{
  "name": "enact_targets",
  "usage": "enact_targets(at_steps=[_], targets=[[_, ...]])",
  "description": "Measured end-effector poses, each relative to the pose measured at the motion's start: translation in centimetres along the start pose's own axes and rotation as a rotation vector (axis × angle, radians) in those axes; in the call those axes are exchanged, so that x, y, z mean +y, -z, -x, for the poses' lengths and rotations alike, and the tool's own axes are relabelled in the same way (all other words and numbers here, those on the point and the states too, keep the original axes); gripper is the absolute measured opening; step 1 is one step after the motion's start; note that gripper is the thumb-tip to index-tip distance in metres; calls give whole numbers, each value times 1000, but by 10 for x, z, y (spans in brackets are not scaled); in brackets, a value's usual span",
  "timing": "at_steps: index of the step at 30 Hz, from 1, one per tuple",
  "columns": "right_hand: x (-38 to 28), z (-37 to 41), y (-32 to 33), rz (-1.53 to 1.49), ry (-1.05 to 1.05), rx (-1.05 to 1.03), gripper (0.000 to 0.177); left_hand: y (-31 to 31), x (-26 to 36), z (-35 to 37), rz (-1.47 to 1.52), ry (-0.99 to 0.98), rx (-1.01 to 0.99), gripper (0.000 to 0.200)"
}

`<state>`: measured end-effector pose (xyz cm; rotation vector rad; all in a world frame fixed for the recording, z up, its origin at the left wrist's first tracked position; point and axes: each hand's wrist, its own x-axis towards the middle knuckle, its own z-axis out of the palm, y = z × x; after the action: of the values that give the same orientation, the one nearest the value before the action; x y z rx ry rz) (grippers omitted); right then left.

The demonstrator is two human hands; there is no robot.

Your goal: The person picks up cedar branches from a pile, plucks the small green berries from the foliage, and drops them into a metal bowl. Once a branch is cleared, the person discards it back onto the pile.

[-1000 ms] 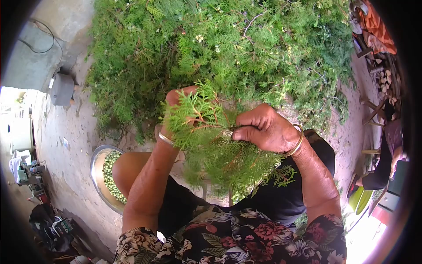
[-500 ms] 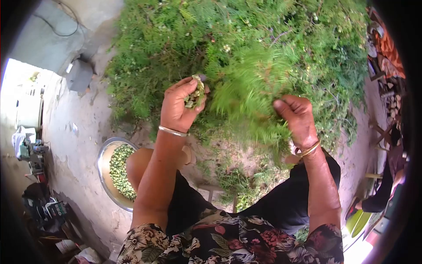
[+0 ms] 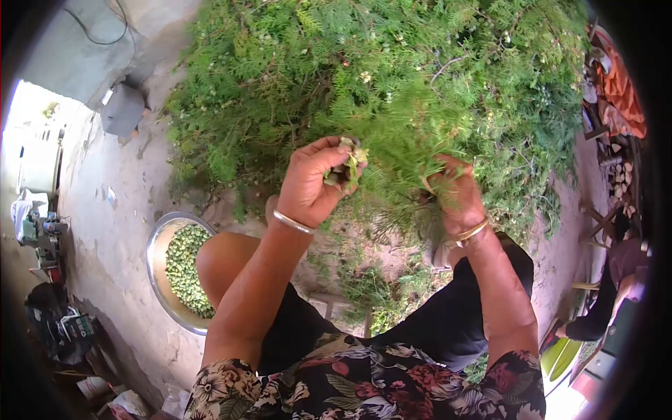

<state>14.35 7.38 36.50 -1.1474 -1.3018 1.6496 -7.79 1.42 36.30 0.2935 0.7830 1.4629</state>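
Note:
My left hand (image 3: pixel 316 179) is closed around a clutch of pale green seed cones (image 3: pixel 348 162), some showing between thumb and fingers. In my right hand (image 3: pixel 456 194) is a feathery green conifer sprig (image 3: pixel 413 133), gripped near its stem and blurred by motion. The sprig's left side comes close to my left fingertips. Behind both hands spreads a big heap of cut conifer branches (image 3: pixel 259 91), dotted with small pale cones. By my left knee stands a metal basin (image 3: pixel 155 269) holding many picked green cones (image 3: pixel 187 266).
Loose green scraps (image 3: pixel 371 287) lie on the ground between my legs. A grey object (image 3: pixel 122 110) stands by the wall at upper left. Tools and bags (image 3: pixel 63 322) sit at far left. At right are an orange cloth (image 3: pixel 623 105), stacked firewood (image 3: pixel 620 180) and part of another person (image 3: pixel 595 322).
My left hand has moved right and slightly down with its cones. The right hand has come a little left with the sprig, so the two hands are closer together.

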Motion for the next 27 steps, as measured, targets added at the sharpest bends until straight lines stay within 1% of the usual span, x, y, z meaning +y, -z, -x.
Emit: enact_targets(at_steps=[1,2,3,4,5,7,9,11,12,16,19,21,22,25,27], targets=[[14,-4,0,5,-2,11,24,-5,-6,0,-27,15,20,16],[32,-8,-5,83,81,81,25,-10,-13,0,-35,15,67,14],[16,-7,-27,160,162,150,27,-11,-17,-1,-34,23,64,14],[-22,3,-23,285,14,-91,25,-11,-21,-2,-72,17,61,14],[-20,1,-21,284,12,-87,25,-12,-24,-2,-110,10,58,14],[-16,-1,-16,229,-19,-150,27,-17,-26,0,-129,35,41,14],[-20,0,-17,183,8,-122,25,-22,-29,0,-226,54,-9,14],[-22,-1,-13,392,2,-116,26,-25,-34,1,-277,51,-25,15],[-23,0,-12,460,94,-125,26,-26,-37,1,-327,42,-36,15],[-25,3,-9,453,86,-159,23,-32,-43,2,-321,49,-23,16],[-29,4,-8,455,60,-135,28,-32,-45,-2,-262,46,-53,14],[-31,6,-9,448,21,-151,31,-39,-46,-3,-169,49,92,19],[-31,7,-9,446,19,-147,31,-40,-49,-3,-170,53,90,19],[-26,7,-10,504,54,-132,33,-41,-56,-5,-122,9,101,19],[-15,6,-10,694,117,-42,31,-44,-58,-4,-131,-21,86,19]])
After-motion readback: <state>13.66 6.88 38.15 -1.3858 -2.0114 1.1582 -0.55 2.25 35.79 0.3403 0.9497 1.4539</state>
